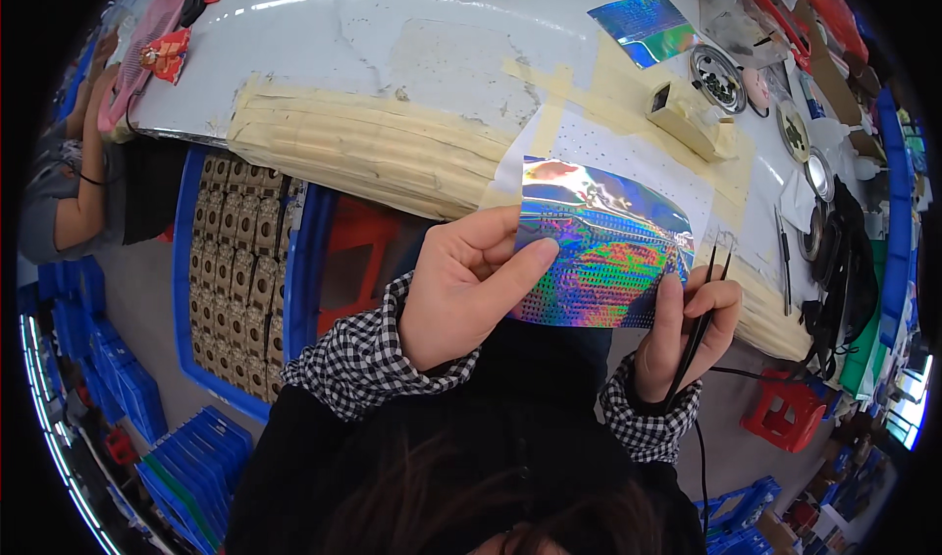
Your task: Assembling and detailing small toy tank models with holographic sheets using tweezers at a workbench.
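A shiny holographic sheet (603, 261), covered in rows of small marks, is held up over the near edge of the table. My left hand (471, 285) pinches its left side, thumb on top and fingers behind. At the sheet's lower right corner, my right hand (687, 324) grips it with thumb and fingertips. Black tweezers (699, 344) also sit in my right hand, their two points directed away from me and apart, with nothing between them. Beneath the sheet, white paper with small dots (628, 167) is taped to the table.
Another holographic sheet (645, 28) lies at the far right, near a small cream box (692, 123) and round tins (719, 79) of small dark parts. To the left, a blue crate (186, 290) holds rows of tan moulded pieces. A co-worker's arm (90, 162) shows at far left. A red stool (788, 410) stands right.
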The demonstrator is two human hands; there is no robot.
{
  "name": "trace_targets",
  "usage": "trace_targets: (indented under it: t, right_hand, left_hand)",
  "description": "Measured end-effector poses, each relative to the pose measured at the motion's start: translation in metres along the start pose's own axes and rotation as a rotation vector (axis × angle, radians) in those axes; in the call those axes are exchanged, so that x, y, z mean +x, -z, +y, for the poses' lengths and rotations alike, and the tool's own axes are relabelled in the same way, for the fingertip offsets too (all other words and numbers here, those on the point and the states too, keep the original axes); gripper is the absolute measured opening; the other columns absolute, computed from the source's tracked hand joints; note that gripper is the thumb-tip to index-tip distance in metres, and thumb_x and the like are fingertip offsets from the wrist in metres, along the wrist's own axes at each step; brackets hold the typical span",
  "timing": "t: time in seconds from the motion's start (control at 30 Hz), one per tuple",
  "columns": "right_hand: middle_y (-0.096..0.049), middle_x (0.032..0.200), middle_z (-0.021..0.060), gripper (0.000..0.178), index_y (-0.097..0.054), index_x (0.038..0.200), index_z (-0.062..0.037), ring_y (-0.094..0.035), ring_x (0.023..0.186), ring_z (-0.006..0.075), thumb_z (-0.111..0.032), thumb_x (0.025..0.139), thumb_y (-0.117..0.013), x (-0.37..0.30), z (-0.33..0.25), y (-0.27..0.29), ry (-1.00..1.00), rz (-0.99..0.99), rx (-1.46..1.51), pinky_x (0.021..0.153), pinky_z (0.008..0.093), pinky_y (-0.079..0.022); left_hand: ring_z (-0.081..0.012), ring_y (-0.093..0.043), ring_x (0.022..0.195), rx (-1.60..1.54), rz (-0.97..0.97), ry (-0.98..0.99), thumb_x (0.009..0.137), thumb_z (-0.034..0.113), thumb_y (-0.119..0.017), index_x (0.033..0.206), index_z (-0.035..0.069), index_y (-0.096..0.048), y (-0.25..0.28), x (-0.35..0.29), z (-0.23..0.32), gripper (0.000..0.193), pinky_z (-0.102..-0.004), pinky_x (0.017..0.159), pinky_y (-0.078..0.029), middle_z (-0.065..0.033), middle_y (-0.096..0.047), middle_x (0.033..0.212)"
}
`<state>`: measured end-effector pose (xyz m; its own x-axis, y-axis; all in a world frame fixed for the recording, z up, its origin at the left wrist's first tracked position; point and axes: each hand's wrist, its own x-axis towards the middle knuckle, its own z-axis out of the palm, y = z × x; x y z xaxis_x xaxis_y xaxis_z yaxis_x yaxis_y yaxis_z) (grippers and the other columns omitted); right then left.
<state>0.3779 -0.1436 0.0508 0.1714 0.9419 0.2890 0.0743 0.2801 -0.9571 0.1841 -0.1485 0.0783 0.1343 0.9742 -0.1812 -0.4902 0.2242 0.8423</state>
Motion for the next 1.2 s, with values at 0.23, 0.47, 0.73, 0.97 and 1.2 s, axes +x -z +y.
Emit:
trace_targets:
  t: [0.23, 0.47, 0.73, 0.97, 1.2]
  right_hand:
    - [-0.041, 0.074, 0.0024, 0.029, -0.037, 0.079, -0.0084, -0.035, 0.067, 0.0087, 0.008, 0.081, -0.060, -0.001, 0.002, 0.000, -0.001, 0.011, -0.009, 0.062, 0.0221, -0.030]
    - [-0.039, 0.074, 0.0021, 0.029, -0.038, 0.078, -0.0103, -0.035, 0.066, 0.0099, -0.003, 0.079, -0.066, 0.004, 0.010, 0.034, 0.090, -0.019, 0.133, 0.061, 0.0229, -0.028]
    - [-0.047, 0.074, 0.0017, 0.031, -0.041, 0.072, -0.0096, -0.041, 0.066, 0.0086, 0.005, 0.073, -0.069, -0.004, 0.003, 0.077, -0.061, -0.148, 0.073, 0.062, 0.0223, -0.033]
    - [-0.048, 0.077, 0.0031, 0.030, -0.043, 0.076, -0.0069, -0.042, 0.069, 0.0087, 0.012, 0.075, -0.066, 0.008, 0.000, 0.083, -0.022, -0.168, -0.111, 0.064, 0.0210, -0.034]
    - [-0.058, 0.111, 0.0236, 0.028, -0.043, 0.088, -0.0030, -0.060, 0.092, 0.0245, -0.021, 0.087, -0.064, 0.027, 0.005, 0.102, 0.232, 0.171, -0.353, 0.085, 0.0355, -0.048]
  left_hand:
    - [-0.0139, -0.061, 0.101, 0.016, 0.001, 0.011, 0.092, -0.001, -0.052, 0.121, -0.008, -0.054, 0.000, 0.000, -0.001, 0.030, -0.0272, 0.089, -0.048, -0.0134, -0.065, 0.111]
    - [-0.0041, -0.059, 0.081, 0.304, -0.329, 0.180, 0.087, 0.001, -0.063, 0.111, -0.004, -0.062, -0.004, -0.009, -0.004, 0.025, -0.0193, 0.070, -0.048, -0.0050, -0.068, 0.094]
    - [-0.0013, -0.054, 0.063, 0.371, -0.497, 0.300, 0.088, 0.013, -0.065, 0.102, -0.004, -0.065, -0.017, -0.003, -0.039, 0.023, -0.0186, 0.056, -0.044, -0.0029, -0.067, 0.074]
    - [-0.0043, -0.058, 0.067, 0.202, -0.394, 0.441, 0.090, 0.016, -0.064, 0.099, -0.006, -0.066, -0.023, 0.003, -0.060, 0.023, -0.0201, 0.061, -0.047, -0.0052, -0.068, 0.082]
    - [-0.0097, -0.063, 0.086, 0.161, -0.293, 0.456, 0.092, 0.010, -0.060, 0.112, -0.002, -0.063, -0.043, 0.018, -0.084, 0.024, -0.0235, 0.070, -0.055, -0.0078, -0.067, 0.099]
